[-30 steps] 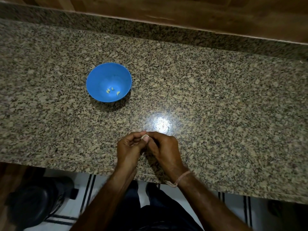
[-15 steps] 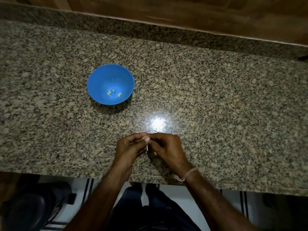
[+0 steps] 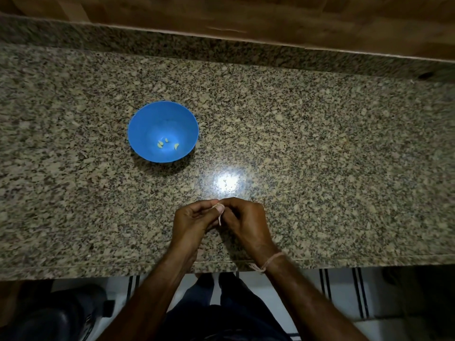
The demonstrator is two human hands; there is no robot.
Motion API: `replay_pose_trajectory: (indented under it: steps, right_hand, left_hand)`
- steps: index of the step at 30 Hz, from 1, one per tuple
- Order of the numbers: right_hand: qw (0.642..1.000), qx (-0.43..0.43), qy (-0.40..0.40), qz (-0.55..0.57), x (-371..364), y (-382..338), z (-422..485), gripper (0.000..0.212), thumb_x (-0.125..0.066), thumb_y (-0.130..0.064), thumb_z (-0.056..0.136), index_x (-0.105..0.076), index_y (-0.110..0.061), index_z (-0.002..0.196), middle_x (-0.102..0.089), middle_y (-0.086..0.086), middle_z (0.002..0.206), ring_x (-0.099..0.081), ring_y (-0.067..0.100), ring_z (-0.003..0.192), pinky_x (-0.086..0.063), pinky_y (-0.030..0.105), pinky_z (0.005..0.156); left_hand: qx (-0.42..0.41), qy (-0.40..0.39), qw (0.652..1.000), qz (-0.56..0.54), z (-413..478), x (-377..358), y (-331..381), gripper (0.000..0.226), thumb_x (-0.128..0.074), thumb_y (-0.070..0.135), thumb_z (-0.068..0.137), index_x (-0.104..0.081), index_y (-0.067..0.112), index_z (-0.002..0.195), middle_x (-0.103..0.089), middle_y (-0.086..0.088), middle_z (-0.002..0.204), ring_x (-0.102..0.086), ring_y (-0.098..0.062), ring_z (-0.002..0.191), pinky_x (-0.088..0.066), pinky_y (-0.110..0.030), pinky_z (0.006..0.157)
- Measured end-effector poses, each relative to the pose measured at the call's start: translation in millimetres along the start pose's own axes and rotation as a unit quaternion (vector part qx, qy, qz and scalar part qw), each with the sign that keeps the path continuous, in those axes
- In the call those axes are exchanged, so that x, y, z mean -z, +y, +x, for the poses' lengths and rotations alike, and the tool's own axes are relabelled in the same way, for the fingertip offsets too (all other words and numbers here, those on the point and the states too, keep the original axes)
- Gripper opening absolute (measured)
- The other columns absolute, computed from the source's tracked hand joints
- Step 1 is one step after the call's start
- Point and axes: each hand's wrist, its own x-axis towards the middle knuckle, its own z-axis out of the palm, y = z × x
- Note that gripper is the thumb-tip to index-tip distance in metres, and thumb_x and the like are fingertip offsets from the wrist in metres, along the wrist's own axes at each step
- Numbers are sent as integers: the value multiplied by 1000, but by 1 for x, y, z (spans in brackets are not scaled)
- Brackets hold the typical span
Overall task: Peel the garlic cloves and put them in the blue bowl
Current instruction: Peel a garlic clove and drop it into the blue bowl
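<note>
A blue bowl (image 3: 150, 119) stands on the granite counter to the left of the middle, with three small peeled garlic pieces (image 3: 160, 143) at its bottom. Near the counter's front edge my left hand (image 3: 189, 223) and my right hand (image 3: 246, 222) meet fingertip to fingertip. Between them they pinch a small garlic clove (image 3: 218, 206), mostly hidden by the fingers. A thin strip of pale skin (image 3: 219, 219) hangs down from it between the hands. Both hands are well to the front right of the bowl.
The speckled granite counter (image 3: 320, 156) runs the full width, with a low granite upstand and a wood panel (image 3: 270, 18) behind it. A bright lamp reflection (image 3: 227, 182) lies just beyond my hands. Below the front edge are tiled floor and a dark round object (image 3: 49, 316).
My hands have stayed together at the front edge, working the clove. A strip of skin has come loose and now hangs down between them. The bowl has not moved.
</note>
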Motion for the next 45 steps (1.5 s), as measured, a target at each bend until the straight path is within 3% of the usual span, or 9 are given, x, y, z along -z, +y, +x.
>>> replay_pose_trajectory:
  steps: [6, 11, 21, 26, 30, 36, 40, 43, 45]
  right_hand:
    - [999, 27, 10, 35, -7, -6, -6, 25, -67, -13, 101, -79, -26, 119, -79, -15, 105, -74, -1, 98, -60, 27, 86]
    - [990, -29, 30, 136, -8, -4, -4, 24, -66, -2, 99, -82, -17, 109, -81, -7, 104, -76, 8, 101, -58, 25, 88]
    - [989, -52, 46, 134, -2, 14, 6, 13, -71, -5, 95, -79, -13, 100, -79, -1, 94, -75, 17, 92, -62, 43, 86]
    - [994, -60, 34, 79, 12, 26, 14, 14, -70, -4, 92, -76, -16, 91, -76, -3, 84, -73, 14, 83, -61, 40, 80]
    - [999, -40, -1, 35, 27, 34, 19, 15, -73, -6, 89, -76, -21, 87, -76, -6, 81, -73, 10, 80, -61, 42, 78]
    - [1000, -22, -16, 3, 39, 44, 22, 7, -81, -21, 84, -75, -25, 85, -75, -10, 78, -71, 7, 75, -61, 42, 73]
    - [999, -31, -21, 38, 44, 47, 20, 9, -79, -14, 87, -76, -22, 84, -76, -6, 79, -73, 13, 78, -61, 45, 76]
    - [998, -23, -23, 53, 47, 47, 21, 8, -77, -12, 90, -76, -19, 86, -77, -4, 81, -74, 14, 81, -62, 42, 78]
    - [998, -23, -22, 55, 48, 46, 21, 9, -77, -9, 90, -76, -17, 87, -77, -4, 83, -74, 12, 83, -61, 34, 78]
  left_hand:
    - [12, -6, 1000, -21, 4, 8, -3, 23, -76, 8, 91, -76, 6, 114, -79, -14, 102, -77, -29, 101, -60, -42, 92]
    - [9, -15, 1000, -2, 6, 10, -1, 22, -77, 10, 91, -77, 10, 113, -80, -11, 100, -77, -26, 99, -62, -36, 86]
    - [-66, 26, 992, 101, 12, -3, -8, 22, -80, 10, 88, -78, 19, 108, -80, 0, 99, -77, -18, 97, -62, -37, 87]
    - [-190, 86, 938, 277, 17, -14, -13, 21, -79, 13, 89, -76, 23, 108, -72, 9, 99, -67, -6, 90, -60, -34, 82]
    - [-295, 108, 876, 367, 24, -22, -5, 16, -68, 12, 98, -73, 17, 112, -65, 2, 105, -62, -14, 94, -54, -35, 79]
    - [-278, 140, 858, 410, 26, -30, -15, 48, -76, 2, 87, -64, 17, 131, -54, 0, 125, -54, -23, 114, -54, -44, 93]
    - [-287, 193, 832, 433, 9, -35, -28, 68, -84, 9, 81, -50, 15, 140, -43, -4, 136, -45, -23, 123, -48, -45, 101]
    - [-277, 261, 799, 466, -3, -41, -32, 60, -85, 22, 79, -50, 18, 128, -44, -4, 127, -44, -27, 116, -43, -44, 96]
    - [-283, 250, 792, 480, -7, -41, -37, 48, -82, 26, 84, -54, 19, 122, -47, -3, 121, -46, -26, 113, -40, -43, 92]
